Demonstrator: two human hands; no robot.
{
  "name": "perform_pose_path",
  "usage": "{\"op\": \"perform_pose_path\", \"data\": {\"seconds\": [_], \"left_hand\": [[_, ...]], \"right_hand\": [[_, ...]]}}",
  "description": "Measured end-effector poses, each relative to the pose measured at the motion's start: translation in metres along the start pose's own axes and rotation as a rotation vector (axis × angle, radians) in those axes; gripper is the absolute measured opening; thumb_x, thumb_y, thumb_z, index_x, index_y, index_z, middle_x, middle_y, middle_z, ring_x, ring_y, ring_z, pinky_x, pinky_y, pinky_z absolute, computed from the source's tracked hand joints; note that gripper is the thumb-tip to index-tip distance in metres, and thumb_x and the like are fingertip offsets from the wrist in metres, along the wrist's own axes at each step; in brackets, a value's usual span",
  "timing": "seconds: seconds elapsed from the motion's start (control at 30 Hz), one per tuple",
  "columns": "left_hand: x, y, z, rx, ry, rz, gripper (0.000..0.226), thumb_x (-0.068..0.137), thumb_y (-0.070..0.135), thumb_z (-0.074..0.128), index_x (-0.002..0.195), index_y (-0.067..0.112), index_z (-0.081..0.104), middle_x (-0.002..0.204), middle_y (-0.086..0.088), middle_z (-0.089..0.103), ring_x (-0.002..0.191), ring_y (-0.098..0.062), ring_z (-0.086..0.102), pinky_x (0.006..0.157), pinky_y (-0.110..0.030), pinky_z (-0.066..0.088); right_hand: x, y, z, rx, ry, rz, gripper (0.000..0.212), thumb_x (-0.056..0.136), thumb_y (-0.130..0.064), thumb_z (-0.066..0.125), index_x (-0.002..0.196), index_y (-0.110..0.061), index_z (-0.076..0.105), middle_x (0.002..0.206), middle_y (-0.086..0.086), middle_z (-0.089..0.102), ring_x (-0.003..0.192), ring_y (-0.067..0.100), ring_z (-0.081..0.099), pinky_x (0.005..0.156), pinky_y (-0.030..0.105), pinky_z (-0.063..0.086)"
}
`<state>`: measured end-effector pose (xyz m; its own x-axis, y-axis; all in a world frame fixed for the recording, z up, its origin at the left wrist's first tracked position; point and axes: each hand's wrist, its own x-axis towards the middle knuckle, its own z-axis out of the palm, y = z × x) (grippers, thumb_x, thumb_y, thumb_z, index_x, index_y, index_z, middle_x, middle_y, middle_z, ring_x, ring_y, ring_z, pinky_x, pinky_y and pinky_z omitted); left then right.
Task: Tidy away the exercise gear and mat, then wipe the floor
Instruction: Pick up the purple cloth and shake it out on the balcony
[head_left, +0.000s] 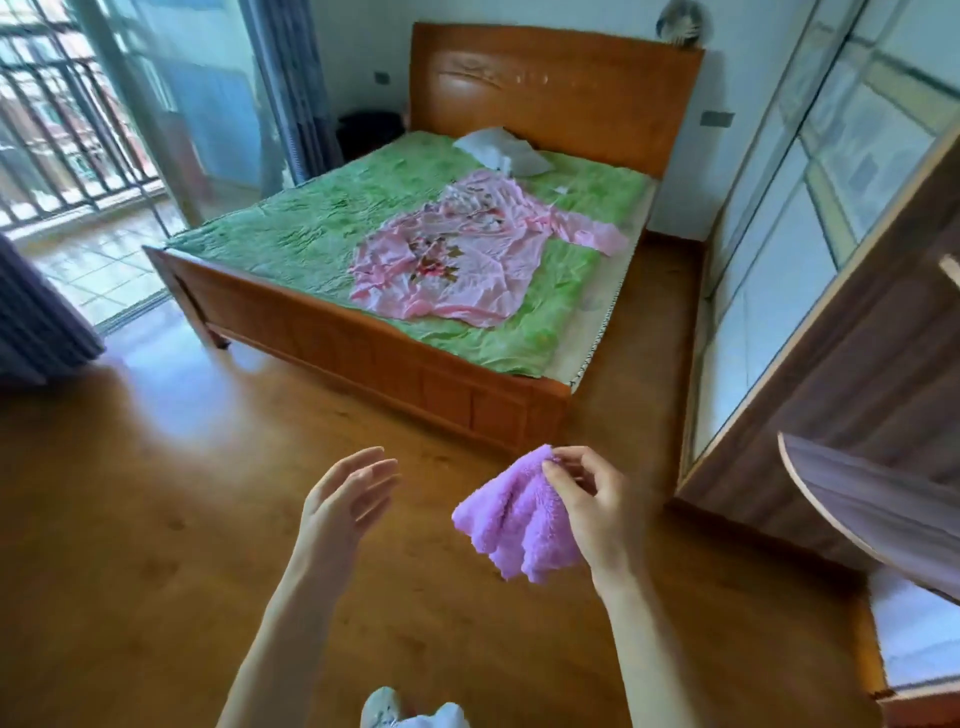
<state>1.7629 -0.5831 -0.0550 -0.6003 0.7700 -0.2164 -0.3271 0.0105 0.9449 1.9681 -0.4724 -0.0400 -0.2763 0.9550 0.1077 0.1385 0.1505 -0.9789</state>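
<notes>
The left hand hovers with relaxed, spread fingers, holding nothing; beside it the right hand pinches a fluffy purple microfibre cloth above the glossy brown wooden floor. Held by one corner, it could slip free.

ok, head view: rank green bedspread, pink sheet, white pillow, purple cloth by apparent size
1. green bedspread
2. pink sheet
3. purple cloth and white pillow: look alike; the cloth is much nearer, in the right hand, so unranked.
</notes>
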Motion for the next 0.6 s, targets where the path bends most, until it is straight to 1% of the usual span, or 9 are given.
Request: {"op": "perform_pose_path", "data": {"seconds": [0.1,0.13,0.2,0.27,0.4,0.47,0.53,0.6], "left_hand": [[0.0,0.004,-0.035,-0.025,0.082,0.016,0.022,0.085,0.017,0.057,0.107,0.014,0.063,0.097,-0.003,0.072,0.095,-0.02,0.067,0.082,-0.03,0.048],[0.002,0.006,-0.048,-0.025,0.112,0.026,0.021,0.086,0.018,0.057,0.106,0.015,0.062,0.095,-0.001,0.072,0.094,-0.019,0.067,0.081,-0.03,0.048],[0.011,0.01,-0.075,-0.021,0.189,0.033,0.017,0.093,0.016,0.051,0.106,0.016,0.062,0.097,-0.002,0.072,0.095,-0.019,0.067,0.083,-0.03,0.048],[0.023,0.02,-0.104,-0.013,0.252,0.034,0.019,0.096,0.015,0.045,0.105,0.016,0.062,0.099,-0.003,0.071,0.096,-0.019,0.067,0.085,-0.032,0.048],[0.05,0.05,-0.17,-0.014,0.36,0.054,0.02,0.097,0.016,0.042,0.103,0.016,0.062,0.102,-0.004,0.069,0.098,-0.02,0.065,0.084,-0.03,0.048],[0.064,0.067,-0.205,-0.026,0.404,0.077,0.017,0.096,0.019,0.045,0.103,0.016,0.061,0.104,-0.004,0.068,0.097,-0.019,0.065,0.083,-0.029,0.048],[0.078,0.082,-0.24,-0.044,0.437,0.092,0.017,0.094,0.025,0.049,0.103,0.017,0.06,0.105,-0.004,0.067,0.098,-0.019,0.064,0.082,-0.028,0.048],[0.093,0.096,-0.27,-0.059,0.477,0.094,0.021,0.098,0.025,0.042,0.105,0.015,0.059,0.107,-0.005,0.067,0.099,-0.02,0.064,0.08,-0.027,0.048]], "right_hand": [[0.001,-0.003,0.052,0.003,-0.115,-0.011,0.022,0.085,-0.005,0.063,0.074,-0.024,0.065,0.068,-0.015,0.066,0.064,0.002,0.059,0.066,0.019,0.047],[0.002,-0.004,0.069,0.005,-0.148,-0.011,0.023,0.085,-0.005,0.064,0.073,-0.025,0.065,0.068,-0.016,0.066,0.063,0.001,0.059,0.065,0.018,0.046],[0.008,-0.008,0.101,0.019,-0.212,0.0,0.023,0.084,-0.005,0.064,0.073,-0.025,0.066,0.068,-0.016,0.067,0.063,0.0,0.059,0.064,0.016,0.046],[0.017,-0.015,0.136,0.048,-0.269,0.016,0.021,0.085,-0.007,0.064,0.073,-0.023,0.066,0.068,-0.014,0.067,0.063,0.001,0.059,0.063,0.017,0.047],[0.034,-0.028,0.221,0.082,-0.387,0.023,0.015,0.086,-0.007,0.063,0.076,-0.018,0.068,0.068,-0.008,0.068,0.065,0.007,0.062,0.063,0.023,0.05],[0.044,-0.034,0.265,0.085,-0.444,0.008,0.013,0.086,-0.007,0.063,0.078,-0.016,0.068,0.07,-0.005,0.068,0.066,0.011,0.063,0.063,0.026,0.052],[0.056,-0.04,0.308,0.094,-0.485,-0.006,0.013,0.086,-0.007,0.063,0.078,-0.016,0.068,0.07,-0.006,0.067,0.066,0.01,0.062,0.063,0.028,0.052],[0.069,-0.047,0.348,0.107,-0.516,-0.028,0.013,0.086,-0.008,0.063,0.078,-0.017,0.068,0.069,-0.009,0.066,0.067,0.008,0.061,0.062,0.027,0.051]]}}
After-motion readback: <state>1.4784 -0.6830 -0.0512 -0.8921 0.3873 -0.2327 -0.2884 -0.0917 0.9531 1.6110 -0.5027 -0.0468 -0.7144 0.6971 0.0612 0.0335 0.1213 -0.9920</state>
